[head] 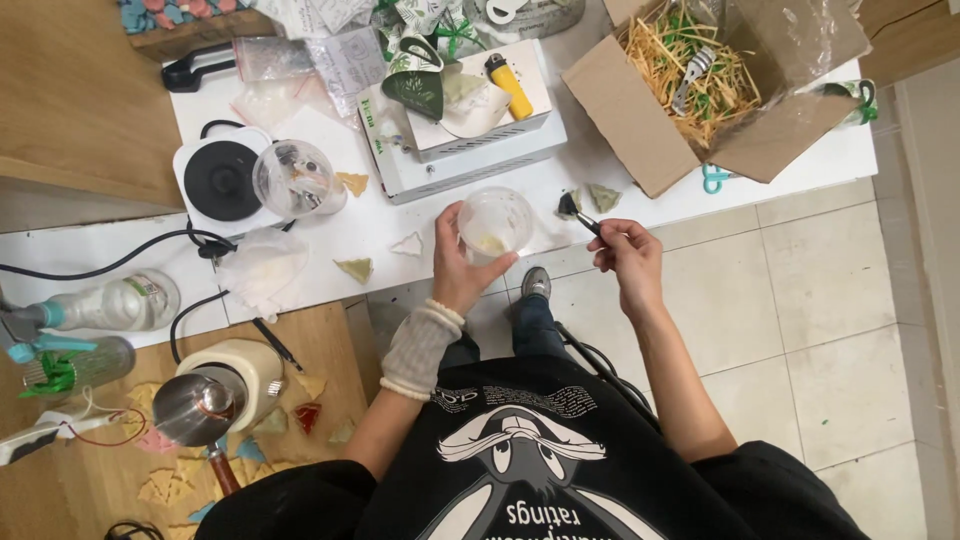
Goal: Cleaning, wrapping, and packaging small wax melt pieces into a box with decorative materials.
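Note:
My left hand (456, 268) grips a clear plastic cup (495, 221) tilted on its side at the front edge of the white table (640, 205), with a little pale yellow residue inside. My right hand (625, 255) pinches a small dark brush (578, 213) whose bristle tip rests on the table just right of the cup, beside a greenish triangular piece (604, 196). A knitted cuff covers my left wrist.
Other triangular pieces (357, 268) lie on the table. A white box (470, 135) with a yellow lighter, a cardboard box of straw (700, 75), a black hot plate (222, 180) and a glass jar (293, 180) stand behind. Bottles and a metal pot sit at left.

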